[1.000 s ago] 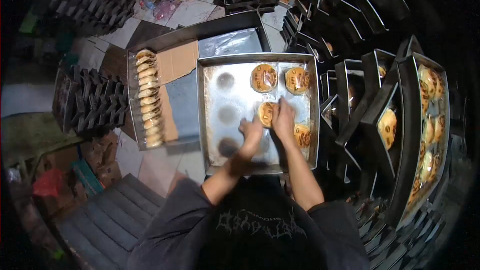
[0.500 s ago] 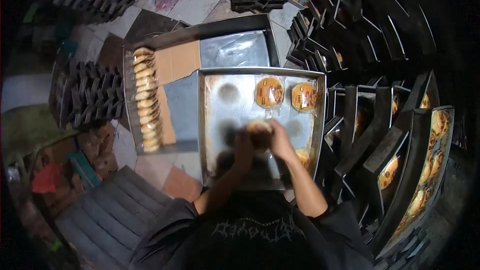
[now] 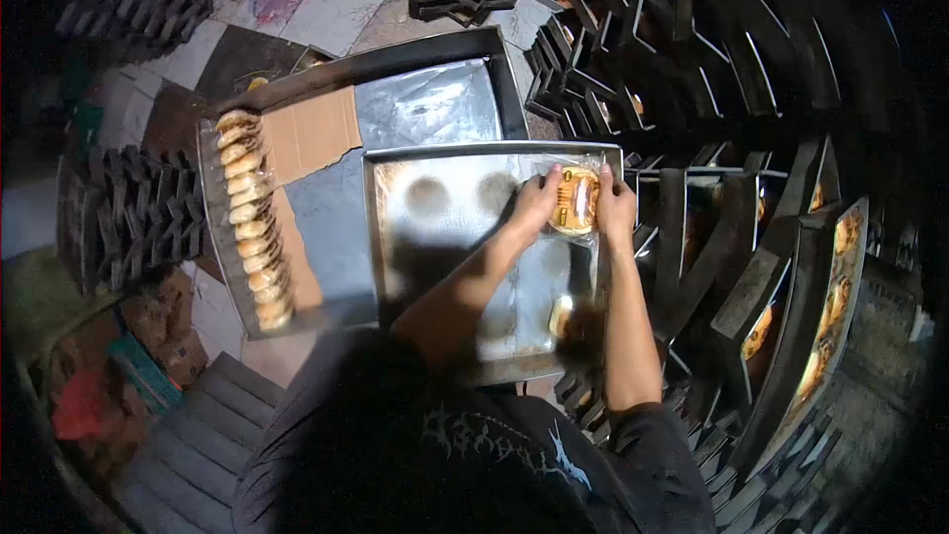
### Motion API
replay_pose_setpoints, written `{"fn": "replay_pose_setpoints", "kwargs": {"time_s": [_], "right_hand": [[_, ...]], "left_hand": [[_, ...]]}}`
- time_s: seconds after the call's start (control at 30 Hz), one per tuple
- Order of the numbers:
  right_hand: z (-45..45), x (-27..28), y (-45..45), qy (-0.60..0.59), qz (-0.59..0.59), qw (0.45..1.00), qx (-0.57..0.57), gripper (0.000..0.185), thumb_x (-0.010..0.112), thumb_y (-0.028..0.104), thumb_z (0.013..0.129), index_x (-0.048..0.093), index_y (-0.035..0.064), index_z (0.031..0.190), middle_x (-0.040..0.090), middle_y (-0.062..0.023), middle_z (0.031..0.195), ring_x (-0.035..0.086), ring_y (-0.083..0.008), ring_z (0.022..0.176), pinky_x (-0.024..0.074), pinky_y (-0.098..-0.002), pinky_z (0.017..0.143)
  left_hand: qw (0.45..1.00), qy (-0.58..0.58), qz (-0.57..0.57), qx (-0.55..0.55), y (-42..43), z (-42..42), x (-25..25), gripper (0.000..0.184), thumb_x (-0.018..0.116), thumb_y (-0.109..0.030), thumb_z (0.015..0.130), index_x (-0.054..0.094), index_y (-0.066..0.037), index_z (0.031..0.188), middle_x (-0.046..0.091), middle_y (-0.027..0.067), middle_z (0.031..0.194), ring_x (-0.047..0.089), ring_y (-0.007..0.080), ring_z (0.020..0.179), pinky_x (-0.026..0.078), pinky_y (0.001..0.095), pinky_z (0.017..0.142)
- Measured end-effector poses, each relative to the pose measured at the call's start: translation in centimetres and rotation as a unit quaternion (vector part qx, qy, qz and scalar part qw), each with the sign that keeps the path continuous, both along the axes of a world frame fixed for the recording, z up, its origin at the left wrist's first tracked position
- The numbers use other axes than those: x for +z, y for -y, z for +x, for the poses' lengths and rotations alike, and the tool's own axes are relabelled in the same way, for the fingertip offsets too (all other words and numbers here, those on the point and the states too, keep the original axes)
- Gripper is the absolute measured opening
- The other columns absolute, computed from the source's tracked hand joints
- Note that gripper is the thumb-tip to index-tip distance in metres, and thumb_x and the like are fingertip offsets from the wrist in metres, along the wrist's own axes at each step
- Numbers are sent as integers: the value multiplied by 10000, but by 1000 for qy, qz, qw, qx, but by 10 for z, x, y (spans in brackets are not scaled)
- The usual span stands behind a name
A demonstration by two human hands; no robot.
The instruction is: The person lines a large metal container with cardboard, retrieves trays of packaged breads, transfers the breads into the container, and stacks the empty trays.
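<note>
Two bare hands, the left hand and the right hand, hold a round golden-brown bun in clear plastic film from opposite sides, over the far right part of a shallow rectangular tray of scuffed silver metal. The thumbs lie at the bun's upper edges, the fingers pinching it from left and right; most fingertips are tucked out of sight beneath, and whether a second bun sits under the first cannot be told. Light, equal pressure from both sides looks the sounder hold, since soft dough would likely dent and thin film would likely crease or slip under a hard squeeze. A level lift would suit it too, with the underside supported and the bun raised enough to clear the tray's upright rim. Near the tray's right side, below the hands, lies one smaller-looking yellowish wrapped bun, partly in shadow; the right forearm passes close beside it, so a raised elbow would help avoid brushing it. To the left, a long dark-metal box holds a tight row of pale-sided brown buns standing on edge along its left wall, beside a torn sheet of brown cardboard. At right, dark metal trays in crooked stacks stand near the right arm, leaving little room for a wide swing.
</note>
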State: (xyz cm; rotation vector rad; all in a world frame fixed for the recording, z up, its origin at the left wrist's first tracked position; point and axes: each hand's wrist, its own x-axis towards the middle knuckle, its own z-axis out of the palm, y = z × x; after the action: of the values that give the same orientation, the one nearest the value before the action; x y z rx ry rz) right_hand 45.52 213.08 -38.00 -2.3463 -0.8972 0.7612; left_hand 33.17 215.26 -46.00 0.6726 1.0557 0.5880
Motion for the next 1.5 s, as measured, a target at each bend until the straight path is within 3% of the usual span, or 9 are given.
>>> {"fn": "replay_pose_setpoints", "kwargs": {"time_s": [0.1,0.23,0.53,0.77,0.97,1.1,1.2,1.27,1.5], "right_hand": [[-12,9,-1,67,-62,995,40,606,444,490,850,526,-77,1048,590,-248,949,586,-292,878,438,-357,774],[-7,-27,0,-61,58,996,33,545,490,486,837,554,-42,953,599,-201,904,563,-251,851,422,-343,774],[-70,-23,63,-362,99,926,47,726,357,539,873,148,38,1356,276,-209,1328,284,-300,1225,239,-385,1005],[-109,70,105,-534,109,839,15,694,478,478,831,255,48,1328,372,-197,1284,441,-325,1129,418,-408,919],[-321,74,49,-568,-20,820,68,583,446,479,850,390,55,1247,487,-129,1200,507,-234,1054,423,-398,874],[-441,-74,27,-708,-252,654,-88,393,474,400,854,552,98,1092,601,-53,1035,570,-208,952,439,-378,855],[-488,-154,32,-714,-384,572,-130,449,316,411,892,552,91,1101,577,-87,1106,571,-237,958,411,-414,896],[-505,-172,33,-700,-404,577,-117,449,303,411,896,551,96,1097,593,-81,1070,577,-236,946,425,-421,876],[-534,-214,28,-605,-340,720,15,429,338,325,896,512,-5,1108,624,-114,977,617,-275,797,498,-369,731]], "left_hand": [[980,-194,35,7,4,-7,27,624,367,-491,893,436,76,1144,499,183,1101,509,224,983,413,356,837],[983,146,-80,83,6,-8,-10,884,368,-618,820,135,81,1309,286,259,1308,348,326,1191,349,418,950],[996,13,-51,72,46,-64,14,677,289,-563,880,405,13,1216,499,172,1149,513,211,1030,423,308,864],[963,-171,144,-153,83,-155,170,1007,435,-671,753,111,92,1324,245,335,1289,270,406,1230,261,401,1013],[918,-275,284,32,80,-345,146,623,516,-385,852,305,36,1261,300,265,1305,308,357,1217,279,392,1005],[913,334,-169,162,72,-471,-14,382,399,-284,929,435,-7,1189,566,88,1060,577,174,912,472,272,810],[925,-158,311,148,109,-508,-104,355,394,-308,924,488,-23,1113,599,101,988,601,219,845,487,318,796],[832,110,-446,311,94,-518,-121,373,405,-340,910,503,-31,1093,587,122,1011,598,250,862,482,363,808],[887,-456,15,66,118,-505,34,405,401,-268,903,424,12,1195,433,185,1232,418,306,1143,298,422,987]]}}
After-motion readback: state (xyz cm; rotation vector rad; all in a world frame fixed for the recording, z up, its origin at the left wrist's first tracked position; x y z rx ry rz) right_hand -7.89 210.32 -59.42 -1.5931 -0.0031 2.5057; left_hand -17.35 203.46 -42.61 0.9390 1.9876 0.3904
